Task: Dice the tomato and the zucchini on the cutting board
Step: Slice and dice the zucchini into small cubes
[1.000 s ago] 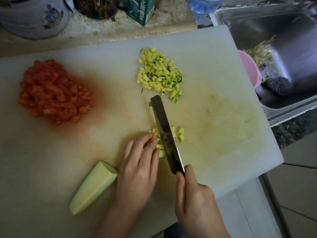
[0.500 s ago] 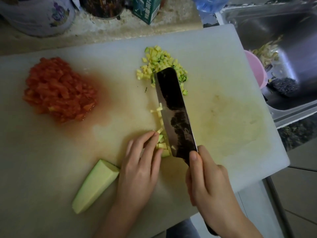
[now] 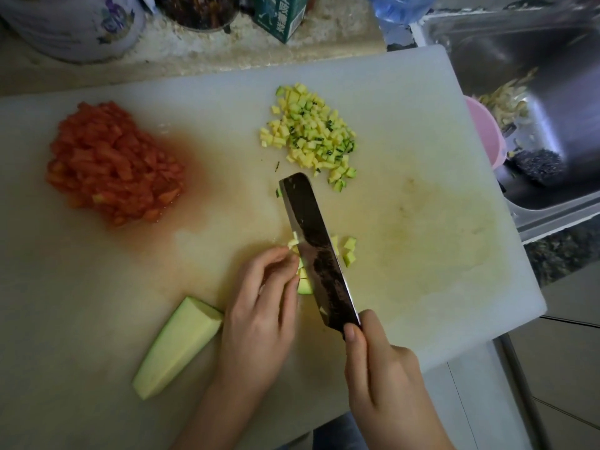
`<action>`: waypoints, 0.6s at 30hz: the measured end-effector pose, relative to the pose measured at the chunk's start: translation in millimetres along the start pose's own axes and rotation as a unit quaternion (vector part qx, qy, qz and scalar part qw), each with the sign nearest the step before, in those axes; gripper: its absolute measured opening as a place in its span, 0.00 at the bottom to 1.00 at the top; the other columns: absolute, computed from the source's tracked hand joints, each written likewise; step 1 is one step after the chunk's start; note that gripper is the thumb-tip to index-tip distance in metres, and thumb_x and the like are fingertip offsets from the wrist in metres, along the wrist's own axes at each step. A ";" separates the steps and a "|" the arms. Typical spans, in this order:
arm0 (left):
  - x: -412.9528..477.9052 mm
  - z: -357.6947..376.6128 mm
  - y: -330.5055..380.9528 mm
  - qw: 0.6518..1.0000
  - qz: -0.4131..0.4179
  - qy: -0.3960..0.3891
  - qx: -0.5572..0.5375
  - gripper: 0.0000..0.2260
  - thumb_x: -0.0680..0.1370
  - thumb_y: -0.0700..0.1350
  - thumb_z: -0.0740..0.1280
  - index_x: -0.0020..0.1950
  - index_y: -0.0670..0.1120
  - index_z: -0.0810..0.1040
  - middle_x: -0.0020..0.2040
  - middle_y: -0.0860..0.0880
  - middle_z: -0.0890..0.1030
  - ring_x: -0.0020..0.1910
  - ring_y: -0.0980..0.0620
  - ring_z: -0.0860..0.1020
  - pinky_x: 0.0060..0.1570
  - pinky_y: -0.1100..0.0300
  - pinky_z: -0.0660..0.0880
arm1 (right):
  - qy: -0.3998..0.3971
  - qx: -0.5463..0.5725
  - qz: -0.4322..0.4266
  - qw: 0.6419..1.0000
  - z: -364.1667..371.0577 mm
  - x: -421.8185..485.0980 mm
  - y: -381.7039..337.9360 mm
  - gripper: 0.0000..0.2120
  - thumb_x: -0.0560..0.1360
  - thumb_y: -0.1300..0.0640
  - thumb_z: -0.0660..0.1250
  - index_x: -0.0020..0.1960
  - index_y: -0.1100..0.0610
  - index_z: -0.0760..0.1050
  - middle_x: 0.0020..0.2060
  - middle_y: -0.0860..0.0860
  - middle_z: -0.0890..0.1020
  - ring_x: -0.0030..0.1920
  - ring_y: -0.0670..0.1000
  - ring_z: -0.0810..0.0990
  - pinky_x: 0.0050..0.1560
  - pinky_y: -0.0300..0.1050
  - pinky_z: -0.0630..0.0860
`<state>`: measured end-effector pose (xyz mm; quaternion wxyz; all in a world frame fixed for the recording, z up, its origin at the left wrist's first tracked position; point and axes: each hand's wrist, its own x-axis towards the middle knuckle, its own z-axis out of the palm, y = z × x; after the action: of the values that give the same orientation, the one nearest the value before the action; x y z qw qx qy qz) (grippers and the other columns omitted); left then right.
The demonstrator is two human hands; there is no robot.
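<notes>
A white cutting board (image 3: 422,271) carries a heap of diced tomato (image 3: 113,164) at the left and a pile of diced zucchini (image 3: 311,131) at the back middle. A peeled zucchini wedge (image 3: 177,347) lies near the front edge. My left hand (image 3: 259,316) holds zucchini strips (image 3: 303,277) with curled fingertips. My right hand (image 3: 386,375) grips the handle of a dark cleaver (image 3: 319,254), whose blade stands against those strips. A few fresh cubes (image 3: 349,251) lie to the right of the blade.
A steel sink (image 3: 532,102) with scraps and a pink bowl (image 3: 485,134) lies to the right of the board. Behind the board stand a patterned jar (image 3: 81,24), a dark container (image 3: 198,11), a green carton (image 3: 281,14) and a plastic bottle (image 3: 402,3).
The cleaver tilted flat and swept forward toward the diced pile, then came back upright against the strips under my left hand. The left hand stayed in place.
</notes>
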<state>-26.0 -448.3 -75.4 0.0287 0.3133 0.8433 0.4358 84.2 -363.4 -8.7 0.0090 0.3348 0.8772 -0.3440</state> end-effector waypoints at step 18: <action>2.3 -1.8 3.8 1.000 -0.014 -0.007 -0.004 0.12 0.77 0.35 0.65 0.59 0.35 0.79 0.57 0.43 0.78 0.57 0.51 0.76 0.64 0.69 0.66 | -0.004 0.106 0.009 0.994 -4.5 67.4 -17.3 0.13 0.81 0.50 0.52 0.39 0.49 0.64 0.26 0.45 0.72 0.27 0.46 0.71 0.29 0.36 0.63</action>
<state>-26.5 -446.7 -71.0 0.0423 0.3045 0.8455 0.4366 22.6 -330.8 -11.5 -0.0196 0.3403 0.8328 -0.4363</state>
